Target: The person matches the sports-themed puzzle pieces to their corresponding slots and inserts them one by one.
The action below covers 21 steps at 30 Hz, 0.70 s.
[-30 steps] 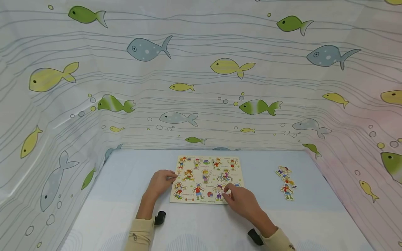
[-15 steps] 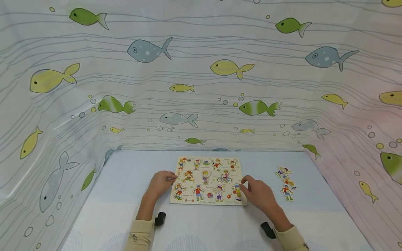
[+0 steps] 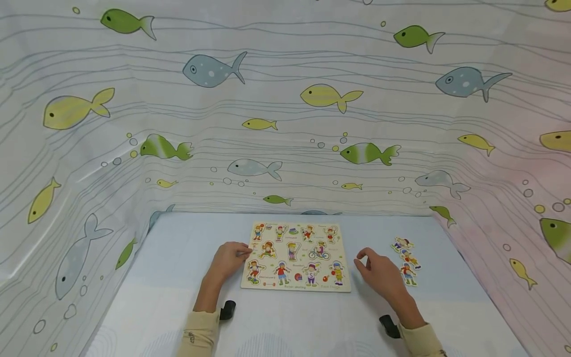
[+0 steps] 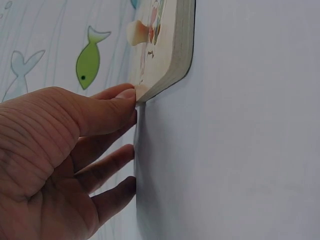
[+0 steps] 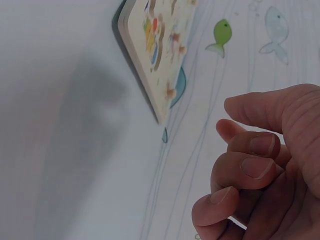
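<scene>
A wooden puzzle board [image 3: 276, 267] with small figures of children playing sports lies flat on the table. My left hand [image 3: 229, 260] rests at its left edge, thumb and fingertips right against the side; in the left wrist view, the board's corner [image 4: 167, 75] sits just past the thumb tip. To the right of the board, my right hand [image 3: 381, 275] hovers with loosely bent fingers and holds nothing. A figure piece in yellow [image 3: 337, 273] lies at the board's lower right. Beyond the right hand, several loose figure pieces [image 3: 409, 259] lie in an overlapping column.
The table [image 3: 276, 322] has a pale blue and white cover. Fish-patterned curtain [image 3: 285, 144] walls enclose it at the back and both sides. A knob [image 4: 137, 32] stands up from a piece on the board. Black wrist devices [image 3: 390, 327] are worn near the sleeves.
My right hand has moved right, from over the lower part of the board to beyond its right edge, uncovering the yellow figure. The left hand stays at the left edge.
</scene>
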Motion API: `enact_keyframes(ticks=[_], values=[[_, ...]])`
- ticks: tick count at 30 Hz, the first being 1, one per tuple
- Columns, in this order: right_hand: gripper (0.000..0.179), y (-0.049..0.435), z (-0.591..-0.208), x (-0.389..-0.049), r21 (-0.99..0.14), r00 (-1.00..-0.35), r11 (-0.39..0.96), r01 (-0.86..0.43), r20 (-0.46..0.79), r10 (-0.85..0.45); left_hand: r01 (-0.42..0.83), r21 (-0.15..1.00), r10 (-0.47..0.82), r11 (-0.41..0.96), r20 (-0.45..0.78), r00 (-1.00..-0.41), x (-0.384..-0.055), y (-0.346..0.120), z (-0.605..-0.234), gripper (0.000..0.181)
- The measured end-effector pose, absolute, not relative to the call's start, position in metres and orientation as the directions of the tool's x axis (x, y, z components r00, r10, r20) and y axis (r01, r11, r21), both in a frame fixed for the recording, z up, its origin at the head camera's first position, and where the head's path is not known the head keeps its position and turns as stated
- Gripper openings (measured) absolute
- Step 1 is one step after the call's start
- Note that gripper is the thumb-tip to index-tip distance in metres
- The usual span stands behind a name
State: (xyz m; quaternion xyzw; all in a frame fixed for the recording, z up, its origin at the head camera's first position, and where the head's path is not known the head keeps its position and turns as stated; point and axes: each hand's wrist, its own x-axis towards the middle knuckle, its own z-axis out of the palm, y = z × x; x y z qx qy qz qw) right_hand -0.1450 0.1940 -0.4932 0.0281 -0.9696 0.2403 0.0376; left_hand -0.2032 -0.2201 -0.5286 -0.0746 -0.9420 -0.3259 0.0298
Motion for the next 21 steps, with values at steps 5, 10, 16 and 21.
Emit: enact_keyframes(ticks=[5, 10, 16, 21], values=[[0.024, 0.203, -0.495, -0.148, -0.467, -0.997, 0.883, -0.039, 0.081, -0.001, 0.149, 0.612, 0.115, 0.777, 0.096, -0.989, -0.204, -0.220, -0.528, 0.015], [0.024, 0.212, -0.495, -0.149, -0.486, -0.996, 0.874, -0.017, 0.085, 0.028, 0.147, 0.609, 0.110, 0.780, 0.098, -0.989, -0.204, -0.220, -0.528, 0.015], [0.025, 0.224, -0.495, -0.149, -0.475, -0.996, 0.880, 0.013, 0.071, 0.054, 0.152, 0.607, 0.116, 0.780, 0.098, -0.988, -0.204, -0.220, -0.528, 0.015], [0.027, 0.237, -0.492, -0.147, -0.480, -0.994, 0.877, 0.010, 0.091, 0.061, 0.158, 0.607, 0.117, 0.778, 0.107, -0.987, -0.205, -0.220, -0.529, 0.015]])
